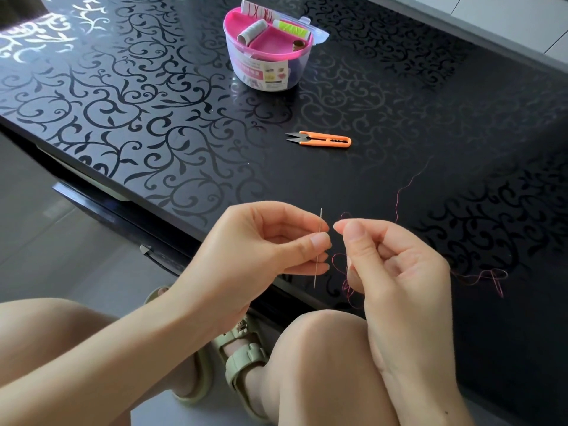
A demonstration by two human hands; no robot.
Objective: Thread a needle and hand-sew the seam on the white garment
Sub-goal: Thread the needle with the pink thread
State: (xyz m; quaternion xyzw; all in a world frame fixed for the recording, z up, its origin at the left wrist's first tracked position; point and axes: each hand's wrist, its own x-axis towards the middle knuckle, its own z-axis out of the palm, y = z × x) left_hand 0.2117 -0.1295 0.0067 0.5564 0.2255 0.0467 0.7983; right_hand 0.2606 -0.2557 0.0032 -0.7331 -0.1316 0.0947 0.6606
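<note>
The needle is pinched upright between thumb and fingertips of the left hand, eye end up and point down. Just beside it, the right hand is closed in a pinch on the end of the dark red thread, whose tip is held level with the upper part of the needle but apart from it. The rest of the thread is looped below the right hand and trailed loosely over the dark patterned worktop.

The threading is judged to be under way but not done: no thread can be seen through the eye. The knotting and all the sewing are left, and the white garment is not in view.

Further out, these can be counted: one needle, one length of thread, and one pair of orange snips lying flat on the worktop. Beyond them stands one pink sewing box, open, in which three spools are seen, grey, green and red-wound, with what seems one thimble.
</note>
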